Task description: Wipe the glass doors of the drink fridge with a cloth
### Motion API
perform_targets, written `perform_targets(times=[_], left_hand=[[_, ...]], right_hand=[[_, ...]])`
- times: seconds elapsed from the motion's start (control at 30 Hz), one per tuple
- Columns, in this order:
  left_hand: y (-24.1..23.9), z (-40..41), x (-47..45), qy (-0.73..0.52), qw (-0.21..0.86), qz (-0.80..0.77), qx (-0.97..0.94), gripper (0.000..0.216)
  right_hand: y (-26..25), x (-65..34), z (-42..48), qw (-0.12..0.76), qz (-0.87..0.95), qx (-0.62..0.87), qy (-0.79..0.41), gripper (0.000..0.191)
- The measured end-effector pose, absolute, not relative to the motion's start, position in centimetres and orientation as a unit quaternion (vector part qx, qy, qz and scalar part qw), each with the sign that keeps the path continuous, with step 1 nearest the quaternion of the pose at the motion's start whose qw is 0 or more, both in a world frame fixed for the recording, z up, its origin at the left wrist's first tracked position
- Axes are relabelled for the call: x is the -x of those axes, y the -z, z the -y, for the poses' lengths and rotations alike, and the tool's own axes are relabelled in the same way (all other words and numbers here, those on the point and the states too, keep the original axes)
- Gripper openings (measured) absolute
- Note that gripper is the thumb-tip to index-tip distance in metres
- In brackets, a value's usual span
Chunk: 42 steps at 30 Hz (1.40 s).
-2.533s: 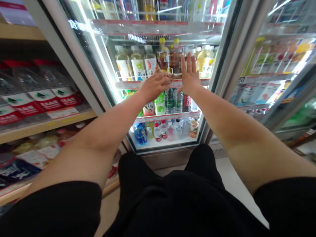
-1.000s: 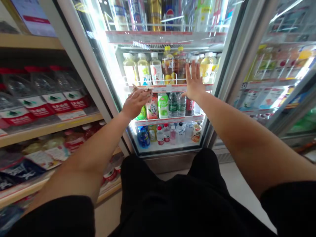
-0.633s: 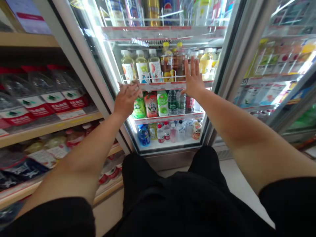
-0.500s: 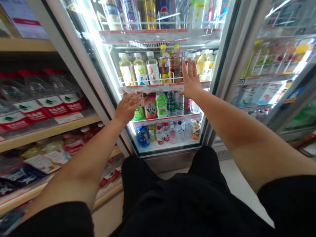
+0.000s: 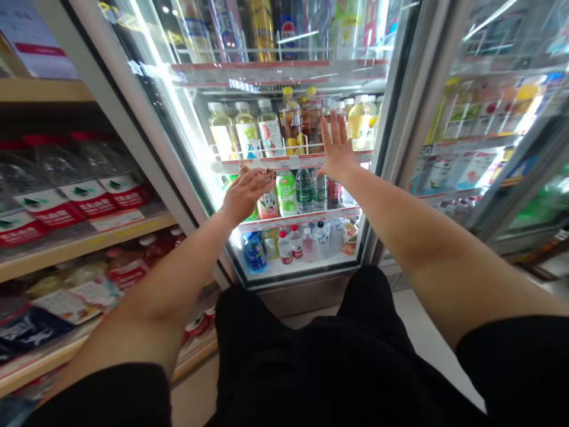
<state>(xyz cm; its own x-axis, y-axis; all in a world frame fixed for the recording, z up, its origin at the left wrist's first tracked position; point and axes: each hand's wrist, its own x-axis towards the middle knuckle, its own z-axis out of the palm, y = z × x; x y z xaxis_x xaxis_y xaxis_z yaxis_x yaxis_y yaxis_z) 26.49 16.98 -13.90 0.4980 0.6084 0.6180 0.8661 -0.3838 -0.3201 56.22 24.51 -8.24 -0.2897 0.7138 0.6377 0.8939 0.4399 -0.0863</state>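
I see my left hand (image 5: 248, 194) against the glass door (image 5: 249, 86) of a lit drinks cooler, in front of the third shelf. Its fingers are bent and together, pointing right; a small pale and dark bit shows at the fingertips, too unclear to name. My right hand (image 5: 340, 153) is spread on the same glass, fingers up, holding nothing. Behind the glass, tea bottles with yellow caps (image 5: 291, 118) stand left of my right hand. A green-labelled bottle (image 5: 287, 193) and clear green bottles (image 5: 304, 191) stand between the hands, lower down.
On the left, wooden shelves (image 5: 102, 237) hold water bottles with red labels (image 5: 75, 204) and other drinks. Another glass-fronted cooler (image 5: 475, 133) stands to the right. My black-clad knees (image 5: 367, 296) are close to the cooler's base (image 5: 306, 293).
My left hand has slid right across the glass, now covering part of the red-labelled drink. My right hand keeps its place on the door. The view has shifted slightly.
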Motion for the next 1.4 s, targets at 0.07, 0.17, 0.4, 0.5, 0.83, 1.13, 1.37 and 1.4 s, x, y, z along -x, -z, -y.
perform_targets(times=[0.07, 0.17, 0.4, 0.5, 0.83, 1.13, 1.37, 1.4], left_hand=[[11.8, -17.4, -26.5, 0.213, 0.321, 0.455, 0.803, 0.043], [6.5, -18.6, -25.7, 0.273, 0.342, 0.487, 0.756, 0.048], [6.2, -19.3, -26.8, 0.294, 0.349, 0.537, 0.71, 0.052], [8.0, -18.8, -28.0, 0.208, 0.333, 0.469, 0.791, 0.044], [2.3, -20.6, -28.4, 0.292, 0.332, 0.525, 0.727, 0.047], [3.8, -19.9, -30.3, 0.213, 0.326, 0.452, 0.802, 0.046], [3.2, -20.4, -29.4, 0.289, 0.349, 0.521, 0.723, 0.046], [4.5, -20.1, -29.9, 0.263, 0.341, 0.505, 0.748, 0.047]], right_hand=[[8.3, -56.3, -24.7, 0.317, 0.789, 0.507, 0.143, 0.134], [8.3, -56.4, -25.1, 0.316, 0.791, 0.505, 0.138, 0.132], [8.6, -56.3, -25.5, 0.328, 0.791, 0.5, 0.134, 0.129], [8.4, -56.2, -25.0, 0.311, 0.788, 0.511, 0.143, 0.135], [7.9, -56.2, -23.7, 0.284, 0.786, 0.53, 0.141, 0.135], [8.4, -56.4, -24.5, 0.309, 0.791, 0.509, 0.139, 0.132], [8.5, -56.4, -24.7, 0.325, 0.791, 0.5, 0.135, 0.125], [8.6, -56.3, -24.6, 0.323, 0.79, 0.503, 0.135, 0.126]])
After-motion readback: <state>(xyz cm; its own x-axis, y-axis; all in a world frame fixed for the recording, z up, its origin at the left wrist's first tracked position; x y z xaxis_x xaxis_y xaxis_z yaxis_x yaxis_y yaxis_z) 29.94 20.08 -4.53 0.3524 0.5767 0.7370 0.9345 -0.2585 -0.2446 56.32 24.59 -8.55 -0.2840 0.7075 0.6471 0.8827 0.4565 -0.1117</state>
